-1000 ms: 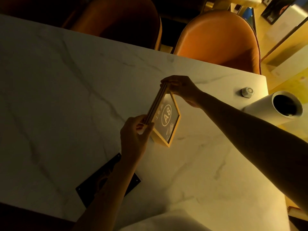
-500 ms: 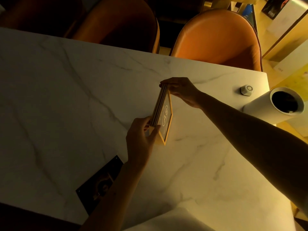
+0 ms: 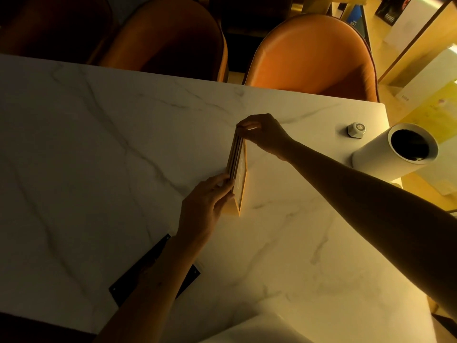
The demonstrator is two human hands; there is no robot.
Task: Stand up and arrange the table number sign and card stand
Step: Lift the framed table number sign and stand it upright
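The wooden-framed table number sign (image 3: 240,169) stands almost upright on the white marble table (image 3: 99,144), seen nearly edge-on from above, its printed face turned right. My left hand (image 3: 205,206) grips its near top corner. My right hand (image 3: 264,132) pinches its far top corner. A flat black card stand (image 3: 128,283) lies on the table near the front edge, partly hidden under my left forearm.
A white cylinder with a dark opening (image 3: 398,152) stands at the table's right edge, with a small white hexagonal button (image 3: 356,129) beside it. Two orange chairs (image 3: 314,53) are tucked in at the far side.
The sign has been tilted up from leaning, with its A8 face showing, to almost vertical. Both hands stayed on its top corners.
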